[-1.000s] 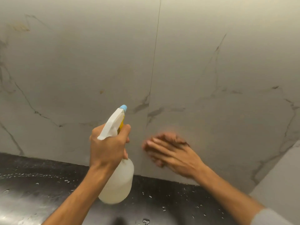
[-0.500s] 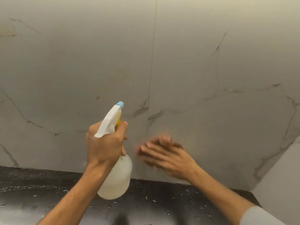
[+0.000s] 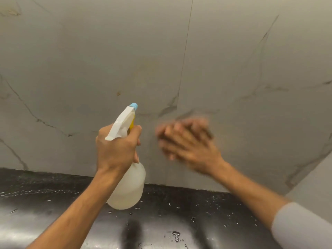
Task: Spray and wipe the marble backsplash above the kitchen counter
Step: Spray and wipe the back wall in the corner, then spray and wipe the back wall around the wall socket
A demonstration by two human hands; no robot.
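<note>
The grey marble backsplash (image 3: 233, 72) with dark veins fills the upper view, split by a thin vertical seam. My left hand (image 3: 116, 150) grips the neck of a translucent spray bottle (image 3: 128, 187), whose white trigger head and blue nozzle point at the wall. My right hand (image 3: 188, 142) lies flat against the marble just right of the seam, fingers spread and blurred by motion. I see no cloth under it, only a dark patch by the fingertips that I cannot identify.
A black glossy counter (image 3: 197, 212) runs below the backsplash, dotted with water drops. A plain grey side wall (image 3: 316, 178) closes the corner at the right. A small brown spot (image 3: 118, 93) marks the marble above the nozzle.
My right hand has slid up and to the right along the marble. The left hand with the bottle has held roughly in place.
</note>
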